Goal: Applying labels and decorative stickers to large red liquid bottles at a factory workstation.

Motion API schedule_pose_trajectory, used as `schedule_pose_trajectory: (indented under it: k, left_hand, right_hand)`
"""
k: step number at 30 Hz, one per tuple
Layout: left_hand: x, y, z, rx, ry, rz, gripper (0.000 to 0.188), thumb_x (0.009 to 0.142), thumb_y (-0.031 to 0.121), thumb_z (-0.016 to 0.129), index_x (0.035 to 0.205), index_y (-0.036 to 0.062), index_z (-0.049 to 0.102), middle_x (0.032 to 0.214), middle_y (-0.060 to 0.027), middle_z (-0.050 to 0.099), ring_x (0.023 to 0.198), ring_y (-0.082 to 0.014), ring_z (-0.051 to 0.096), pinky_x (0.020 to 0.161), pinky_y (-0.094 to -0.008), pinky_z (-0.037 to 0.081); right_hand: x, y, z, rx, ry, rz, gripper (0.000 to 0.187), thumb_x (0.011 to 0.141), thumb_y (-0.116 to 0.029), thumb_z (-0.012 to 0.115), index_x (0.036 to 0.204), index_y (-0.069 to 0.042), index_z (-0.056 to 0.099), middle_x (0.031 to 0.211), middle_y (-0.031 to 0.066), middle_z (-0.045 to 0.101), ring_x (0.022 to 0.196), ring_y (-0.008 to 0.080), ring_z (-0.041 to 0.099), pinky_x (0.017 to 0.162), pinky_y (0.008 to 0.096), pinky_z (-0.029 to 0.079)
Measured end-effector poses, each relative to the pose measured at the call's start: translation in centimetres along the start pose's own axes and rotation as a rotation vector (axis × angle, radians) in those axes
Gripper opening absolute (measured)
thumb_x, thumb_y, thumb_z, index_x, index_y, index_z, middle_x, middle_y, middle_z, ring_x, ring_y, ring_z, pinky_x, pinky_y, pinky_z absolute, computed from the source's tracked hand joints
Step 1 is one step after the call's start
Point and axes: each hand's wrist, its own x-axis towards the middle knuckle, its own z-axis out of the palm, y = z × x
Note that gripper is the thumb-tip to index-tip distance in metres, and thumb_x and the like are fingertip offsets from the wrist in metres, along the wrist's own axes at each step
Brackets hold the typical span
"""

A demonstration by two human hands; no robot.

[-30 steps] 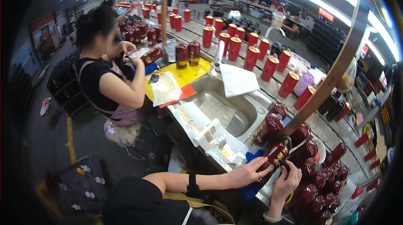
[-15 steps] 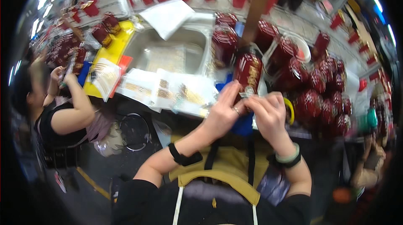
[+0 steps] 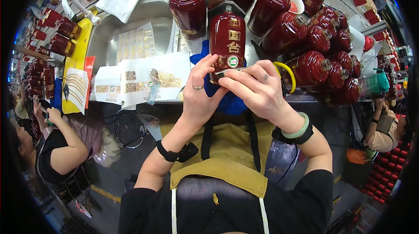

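Observation:
A dark red glass bottle (image 3: 228,37) with gold lettering and a round green-and-white emblem lies in front of me, its neck pointing away. My left hand (image 3: 198,90) holds its lower left corner, fingers along the side and thumb near the base. My right hand (image 3: 262,90) is closed in a pinch at the bottle's lower right, just below the emblem. A thin pale strip shows at its fingertips; what it is I cannot make out. Blue cloth (image 3: 233,104) lies under the bottle's base. Left of my hands, white sheets (image 3: 133,66) carry gold stickers.
A steel sink (image 3: 131,20) stands behind the sheets. More red bottles (image 3: 188,11) crowd the far side and the right, near a yellow ring (image 3: 291,79) and a green-topped container (image 3: 381,81). People work at left (image 3: 65,142) and right (image 3: 384,131).
The view has shifted and sharpened, so the bottle's front shows more fully. My hands, close together over the bottle's lower end before, are now farther apart at its lower corners.

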Motion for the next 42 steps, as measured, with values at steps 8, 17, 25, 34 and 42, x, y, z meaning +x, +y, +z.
schedule_pose_trajectory:
  k: [8,17,25,34,42]
  left_hand:
    - [0.0,-0.3,0.0,-0.076,-0.031,-0.030,0.076,0.070,0.005,0.090,0.129,0.0022,0.043,0.135,-0.0217,0.058,0.129,-0.0358,0.057,0.107,-0.0429,0.050]
    - [0.7,0.8,-0.9,0.146,-0.089,0.045,0.079,0.069,0.007,0.089,0.138,-0.0005,0.051,0.135,-0.0200,0.058,0.123,-0.0375,0.060,0.102,-0.0436,0.052]
    - [0.7,1.7,-0.7,0.419,-0.165,0.129,0.067,0.071,0.014,0.082,0.135,0.0095,0.063,0.133,-0.0192,0.054,0.125,-0.0377,0.056,0.104,-0.0439,0.052]
    - [0.2,1.6,-0.9,0.408,-0.108,0.154,0.061,0.076,0.016,0.076,0.134,0.0046,0.062,0.139,-0.0250,0.052,0.132,-0.0429,0.050,0.108,-0.0453,0.048]
    - [1.3,3.0,-9.2,0.049,-0.257,0.015,0.063,0.072,0.013,0.085,0.129,0.0017,0.061,0.136,-0.0180,0.056,0.126,-0.0363,0.055,0.103,-0.0441,0.050]
  right_hand:
    - [2.5,3.5,1.6,0.058,0.020,0.208,0.022,0.081,-0.010,0.074,0.102,-0.008,0.068,0.085,0.0036,0.066,0.079,0.0233,0.060,0.073,0.0364,0.047]
    - [-0.4,1.6,1.9,0.398,0.286,0.717,0.022,0.088,0.000,0.073,0.109,-0.002,0.066,0.096,0.0132,0.068,0.083,0.0284,0.065,0.073,0.0352,0.052]
    - [0.7,1.7,1.6,0.017,0.212,0.520,0.023,0.084,0.007,0.071,0.105,-0.002,0.068,0.089,0.0098,0.067,0.077,0.0272,0.059,0.072,0.0377,0.050]
    - [3.3,1.9,1.0,-0.010,-0.003,0.274,0.022,0.081,0.004,0.072,0.102,-0.003,0.068,0.092,0.0084,0.069,0.078,0.0267,0.058,0.074,0.0374,0.047]
    - [0.8,-0.4,2.4,0.175,0.083,0.541,0.021,0.090,0.005,0.067,0.110,0.000,0.065,0.095,0.0116,0.067,0.087,0.0279,0.063,0.078,0.0366,0.050]
